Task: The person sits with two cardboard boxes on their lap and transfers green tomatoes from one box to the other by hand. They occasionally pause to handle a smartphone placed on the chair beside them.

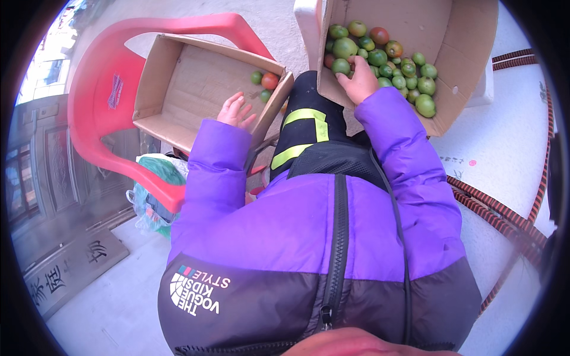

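My right hand (360, 83) reaches into the cardboard box (409, 24) at the far right. Its thumb and fingers close around a green tomato (340, 66) near that box's left side. Around it lie several more tomatoes, mostly green, with a reddish tomato (379, 35) among them. My left hand (236, 111) is held above the near side of a shallower cardboard box (196, 77) on the left, its fingers apart and nothing in them. At the right end of this left box are a red tomato (269, 80) and two green ones.
The left box rests on a red plastic chair (113, 142). Below the chair, a plastic bag (148, 199) sits on the pale floor. A white foam box (307, 26) stands beside the right box. Dark red-and-black striped hose (499, 213) curves over the floor at right.
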Demonstrator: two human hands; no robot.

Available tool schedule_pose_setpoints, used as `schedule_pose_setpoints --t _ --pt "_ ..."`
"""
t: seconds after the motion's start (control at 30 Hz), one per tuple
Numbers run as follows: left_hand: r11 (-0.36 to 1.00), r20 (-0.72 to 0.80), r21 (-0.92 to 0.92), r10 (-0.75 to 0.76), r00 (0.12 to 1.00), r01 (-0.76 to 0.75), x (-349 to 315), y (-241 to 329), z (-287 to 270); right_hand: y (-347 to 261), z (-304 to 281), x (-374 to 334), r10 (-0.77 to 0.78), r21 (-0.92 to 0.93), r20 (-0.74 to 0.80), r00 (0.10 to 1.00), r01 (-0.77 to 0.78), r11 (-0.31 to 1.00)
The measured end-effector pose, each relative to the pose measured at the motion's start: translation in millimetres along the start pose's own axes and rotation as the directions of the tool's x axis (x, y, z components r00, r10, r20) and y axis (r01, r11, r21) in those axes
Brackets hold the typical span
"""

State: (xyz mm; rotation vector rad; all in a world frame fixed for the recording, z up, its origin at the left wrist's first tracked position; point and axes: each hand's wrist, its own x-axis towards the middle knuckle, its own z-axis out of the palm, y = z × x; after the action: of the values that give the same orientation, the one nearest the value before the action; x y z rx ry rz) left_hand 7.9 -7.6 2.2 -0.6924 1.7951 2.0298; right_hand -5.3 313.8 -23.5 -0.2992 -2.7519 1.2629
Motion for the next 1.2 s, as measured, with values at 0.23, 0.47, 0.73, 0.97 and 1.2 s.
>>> schedule_pose_setpoints --t 0.23,0.47,0.73,0.97,1.2 --pt "0.989 0.516 -0.13 0.005 0.857 0.073 -25.6 7.9 44.1 -70.2 -14.2 -52.1 -0.308 0.421 0.197 0.931 0.203 0.884" --pt "0.965 0.575 -0.181 -0.055 0.817 0.192 -17.9 0.8 37.9 -39.3 -21.8 -35.2 -0.386 0.277 0.025 0.922 0.364 0.889" --pt "0.946 -0.037 -0.311 -0.109 0.993 0.093 14.8 -6.1 17.2 59.4 -2.1 4.0 -0.012 -0.439 -0.056 0.998 -0.014 0.898" --pt "0.964 -0.051 -0.265 -0.046 0.998 0.031 12.3 -9.0 18.2 89.7 6.9 21.6 -0.06 -0.359 -0.057 0.997 0.035 0.933" --pt "0.975 0.035 -0.214 -0.052 0.998 0.058 6.4 -5.3 22.2 80.7 -3.4 20.5 -0.071 -0.234 -0.218 0.973 0.019 0.972"
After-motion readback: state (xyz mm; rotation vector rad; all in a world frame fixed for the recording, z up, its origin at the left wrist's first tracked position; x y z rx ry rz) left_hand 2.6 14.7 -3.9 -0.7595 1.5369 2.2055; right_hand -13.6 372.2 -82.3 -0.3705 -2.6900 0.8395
